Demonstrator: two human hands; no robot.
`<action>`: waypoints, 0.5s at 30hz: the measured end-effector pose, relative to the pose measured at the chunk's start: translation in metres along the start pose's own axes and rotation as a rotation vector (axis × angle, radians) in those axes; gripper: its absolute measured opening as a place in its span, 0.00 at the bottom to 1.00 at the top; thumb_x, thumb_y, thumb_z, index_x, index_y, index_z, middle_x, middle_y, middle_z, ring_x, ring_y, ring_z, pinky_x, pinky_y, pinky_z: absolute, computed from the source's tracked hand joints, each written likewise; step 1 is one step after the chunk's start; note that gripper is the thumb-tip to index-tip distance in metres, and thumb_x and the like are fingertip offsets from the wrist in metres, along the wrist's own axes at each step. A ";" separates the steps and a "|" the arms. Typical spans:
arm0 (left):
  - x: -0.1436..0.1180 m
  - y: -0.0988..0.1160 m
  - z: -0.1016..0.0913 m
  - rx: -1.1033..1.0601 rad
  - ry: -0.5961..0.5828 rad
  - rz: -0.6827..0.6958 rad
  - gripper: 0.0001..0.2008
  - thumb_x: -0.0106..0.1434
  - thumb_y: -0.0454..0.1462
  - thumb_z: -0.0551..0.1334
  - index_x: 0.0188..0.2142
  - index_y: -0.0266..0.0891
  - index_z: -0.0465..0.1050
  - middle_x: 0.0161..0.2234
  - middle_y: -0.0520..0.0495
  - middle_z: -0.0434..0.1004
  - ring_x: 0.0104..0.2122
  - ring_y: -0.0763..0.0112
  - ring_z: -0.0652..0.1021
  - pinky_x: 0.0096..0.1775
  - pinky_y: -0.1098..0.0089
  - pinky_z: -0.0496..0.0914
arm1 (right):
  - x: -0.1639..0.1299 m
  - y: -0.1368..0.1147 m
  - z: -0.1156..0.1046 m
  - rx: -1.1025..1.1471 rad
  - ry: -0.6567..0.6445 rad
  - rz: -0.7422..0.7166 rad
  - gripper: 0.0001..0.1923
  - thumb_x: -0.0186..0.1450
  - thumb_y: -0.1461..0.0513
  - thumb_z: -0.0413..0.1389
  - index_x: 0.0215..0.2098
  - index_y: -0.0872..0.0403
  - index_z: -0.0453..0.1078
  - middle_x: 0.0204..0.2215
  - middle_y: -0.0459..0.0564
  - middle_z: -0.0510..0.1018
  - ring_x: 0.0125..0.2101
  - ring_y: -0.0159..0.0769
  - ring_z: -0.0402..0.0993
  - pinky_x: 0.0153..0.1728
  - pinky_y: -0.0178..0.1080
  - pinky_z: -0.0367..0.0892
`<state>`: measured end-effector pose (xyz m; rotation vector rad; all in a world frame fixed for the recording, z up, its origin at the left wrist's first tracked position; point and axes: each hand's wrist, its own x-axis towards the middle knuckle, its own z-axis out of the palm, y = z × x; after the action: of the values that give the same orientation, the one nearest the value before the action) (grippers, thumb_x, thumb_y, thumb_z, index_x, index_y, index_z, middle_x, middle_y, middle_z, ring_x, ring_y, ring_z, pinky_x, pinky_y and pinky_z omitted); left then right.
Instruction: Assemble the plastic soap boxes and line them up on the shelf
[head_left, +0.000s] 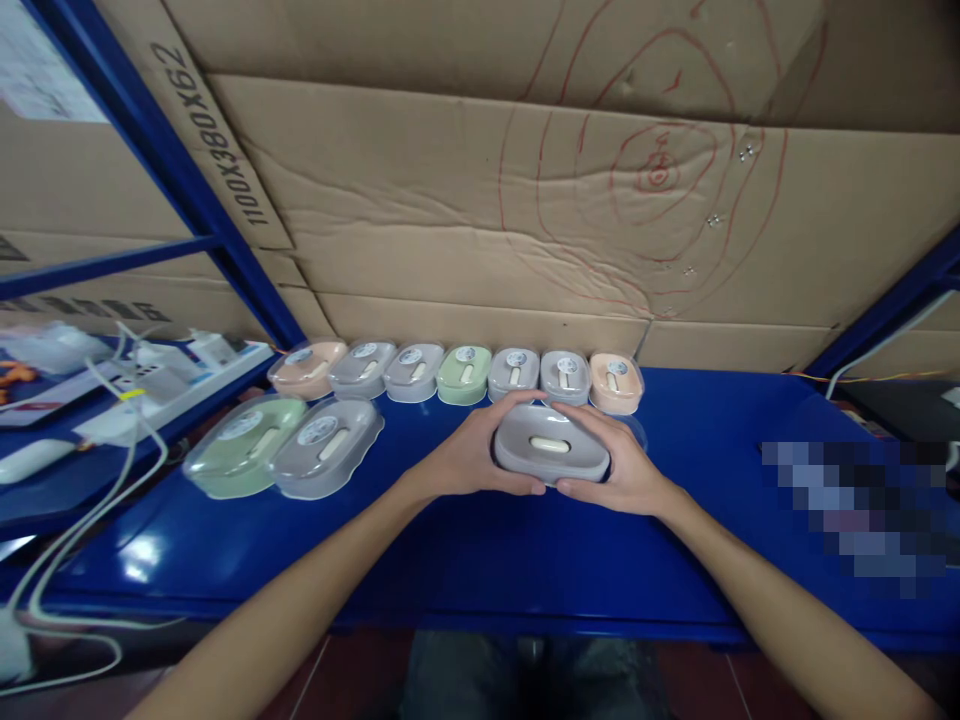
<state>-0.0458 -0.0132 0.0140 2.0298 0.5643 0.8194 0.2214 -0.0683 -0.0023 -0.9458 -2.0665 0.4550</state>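
Both hands clasp the grey lidded soap box (551, 447) by its short ends — left hand (472, 458), right hand (626, 470) — its long axis crosswise between them, just before the row of soap boxes (457, 373) on the blue shelf (450, 560).

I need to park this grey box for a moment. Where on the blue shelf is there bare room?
Bare blue shelf lies in front of both hands, toward the near edge, and right of the right hand up to the blurred patch. The back is crowded: a row of lidded boxes lines the cardboard. The left is taken by two larger boxes and white cables. The left hand and right grip the grey box.
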 end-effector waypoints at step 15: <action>0.003 -0.002 -0.001 -0.200 0.132 -0.144 0.51 0.48 0.43 0.85 0.68 0.43 0.67 0.63 0.37 0.76 0.60 0.46 0.78 0.59 0.51 0.75 | 0.011 0.019 -0.005 0.644 0.406 0.537 0.39 0.68 0.31 0.58 0.58 0.50 0.79 0.48 0.59 0.89 0.53 0.60 0.85 0.57 0.60 0.79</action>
<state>-0.0447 -0.0094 0.0136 1.7416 0.6669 0.8896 0.2298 -0.0478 -0.0047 -1.0636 -1.1633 1.0370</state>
